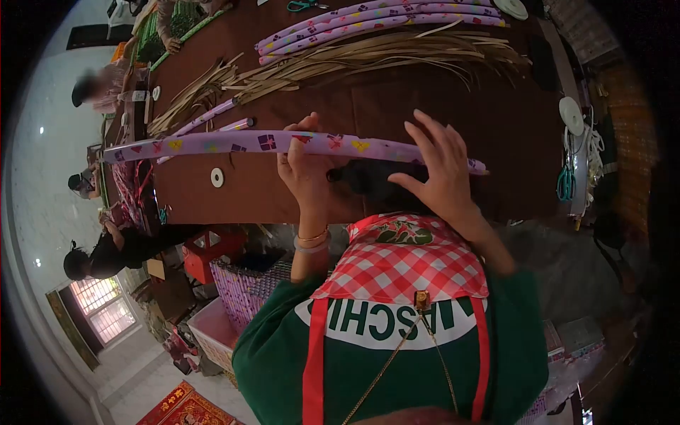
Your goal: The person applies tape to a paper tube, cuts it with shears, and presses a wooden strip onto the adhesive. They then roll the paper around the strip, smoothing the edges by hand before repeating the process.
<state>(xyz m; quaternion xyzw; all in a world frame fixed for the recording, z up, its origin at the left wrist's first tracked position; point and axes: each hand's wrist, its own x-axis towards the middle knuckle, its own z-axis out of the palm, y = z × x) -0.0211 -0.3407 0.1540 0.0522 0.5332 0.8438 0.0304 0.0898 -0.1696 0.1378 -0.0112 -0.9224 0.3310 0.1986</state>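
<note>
A long lilac tube of patterned wrapping paper (241,144) stretches sideways over the brown table (191,202). My left hand (306,166) is closed around its middle, with the fingertips showing over the far side. Farther right, my right hand (440,168) has its fingers spread and thumb apart, overlapping the tube near its right end. A black object (375,177) lies between my hands, close to the table's near edge; its kind is not clear. Two thinner lilac tubes (237,125) rest behind the left half of the long one.
Brown flat strips (354,67) lie in a long bundle across the table, with several lilac rolls (389,20) behind. White tape rolls (217,177) and teal scissors (565,184) lie about. Other people work on the left, one in black (117,248). A patterned purple box (241,287) stands below.
</note>
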